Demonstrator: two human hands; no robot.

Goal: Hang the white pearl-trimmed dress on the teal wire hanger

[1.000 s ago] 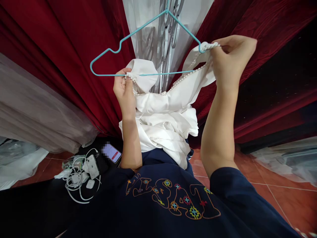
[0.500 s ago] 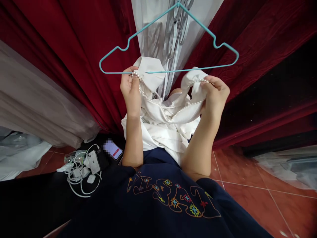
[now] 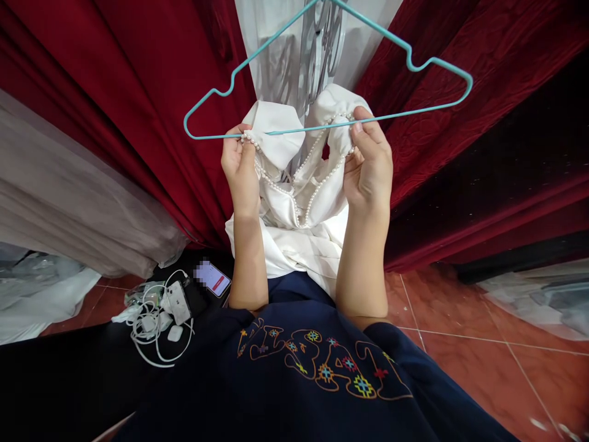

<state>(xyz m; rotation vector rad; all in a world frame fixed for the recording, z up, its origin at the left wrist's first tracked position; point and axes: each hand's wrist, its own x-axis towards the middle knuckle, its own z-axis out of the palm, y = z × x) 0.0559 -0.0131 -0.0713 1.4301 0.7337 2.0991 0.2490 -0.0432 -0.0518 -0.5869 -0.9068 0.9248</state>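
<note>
A white dress (image 3: 280, 212) with a pearl-trimmed neckline lies gathered over my lap, its upper part lifted toward the hanger. My left hand (image 3: 239, 166) is closed on the left shoulder piece at the pearl edge, right by the bar of a light-blue hanger (image 3: 368, 24). On that side the bar runs into the white cloth. My right hand (image 3: 370, 162) pinches the other shoulder piece, thumb and fingers at the pearls. The bar crosses in front of its fingers; whether it touches them I cannot tell. The hanger's hook is out of view.
Red curtains (image 3: 197, 123) hang on both sides, with a silvery ornamental panel (image 3: 317, 55) between them. To my left a black surface (image 3: 83, 374) holds a lit phone (image 3: 214, 279), another phone (image 3: 178, 302) and a white cable (image 3: 156, 359). Red tiles (image 3: 464, 362) cover the floor.
My right hand has moved left and up with its shoulder piece, closer to the hanger bar. The hanger appears nearer and more tilted. The left hand has hardly moved.
</note>
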